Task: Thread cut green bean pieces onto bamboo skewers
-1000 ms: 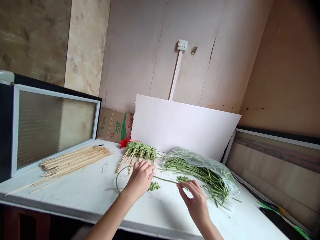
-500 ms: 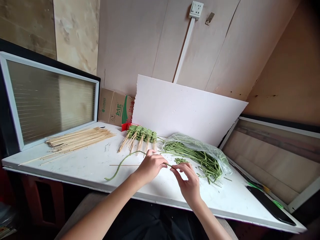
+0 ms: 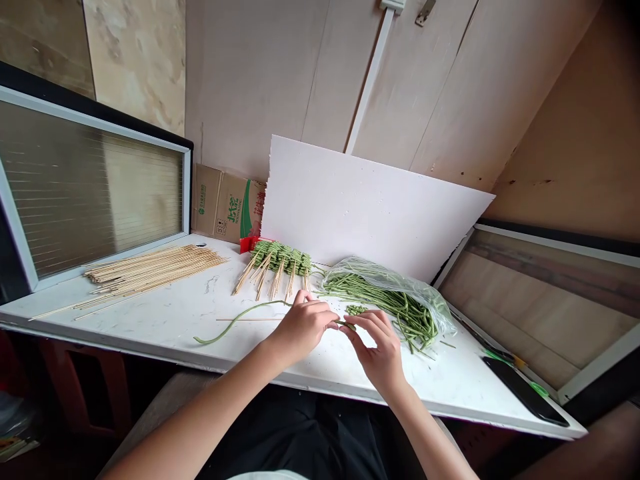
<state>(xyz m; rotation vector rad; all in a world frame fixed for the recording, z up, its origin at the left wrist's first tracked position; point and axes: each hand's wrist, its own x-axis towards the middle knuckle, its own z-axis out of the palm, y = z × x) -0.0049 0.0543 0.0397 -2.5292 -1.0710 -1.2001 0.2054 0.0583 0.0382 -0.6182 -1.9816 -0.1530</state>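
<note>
A long green bean (image 3: pixel 231 327) runs from the left over the table into my left hand (image 3: pixel 311 327), whose fingers are closed on it. Its other end reaches my right hand (image 3: pixel 376 343), where thumb and fingertips pinch it. The two hands are close together above the table's front half. Under the bean lies a single bamboo skewer (image 3: pixel 249 319). Behind my right hand is a small heap of short green bean pieces (image 3: pixel 356 309). Skewered bundles of folded green beans (image 3: pixel 281 257) lie beyond my left hand, their sticks pointing toward me.
Many bamboo skewers (image 3: pixel 155 270) lie in a pile at left. A clear plastic bag (image 3: pixel 400 280) of long green beans is at right. A white board (image 3: pixel 370 203) leans on the wall beside a cardboard box (image 3: pixel 220 203). A black phone (image 3: pixel 525 392) lies near the right edge.
The view has tilted downward slightly. My hands still hold the bean close together, and its free left end has shifted a little to the left.
</note>
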